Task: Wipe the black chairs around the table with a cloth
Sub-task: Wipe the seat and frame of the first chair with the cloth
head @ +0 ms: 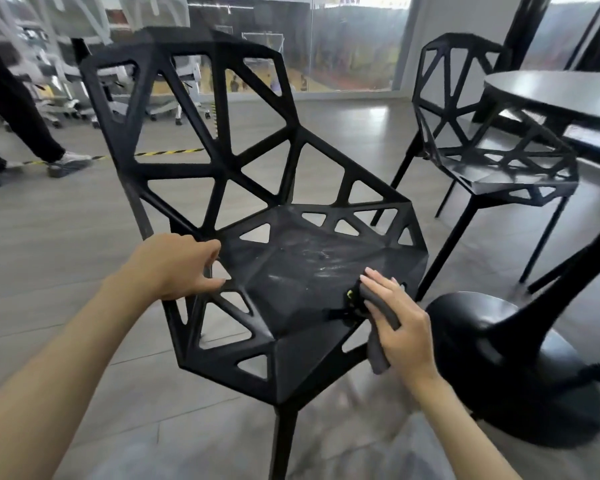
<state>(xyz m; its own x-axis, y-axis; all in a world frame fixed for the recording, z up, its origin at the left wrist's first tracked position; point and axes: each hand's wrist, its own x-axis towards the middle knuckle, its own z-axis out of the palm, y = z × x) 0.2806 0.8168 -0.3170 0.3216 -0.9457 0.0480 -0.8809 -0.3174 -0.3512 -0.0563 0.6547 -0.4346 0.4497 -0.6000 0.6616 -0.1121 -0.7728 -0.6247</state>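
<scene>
Near black chair (291, 282) stands centre. Left hand (174, 265) grips its left seat rim, fingers curled. Right hand (400, 322) pinches a folded grey cloth (378, 344) against the seat's right front edge. Second chair (482, 150) stands far right beside the bench (561, 91).

Your left hand (174, 266) reaches forward, fingers curled closed in a grip; your right hand (400, 323) lies palm-down, fingers extended and pressed flat, forearm angled inward.
</scene>
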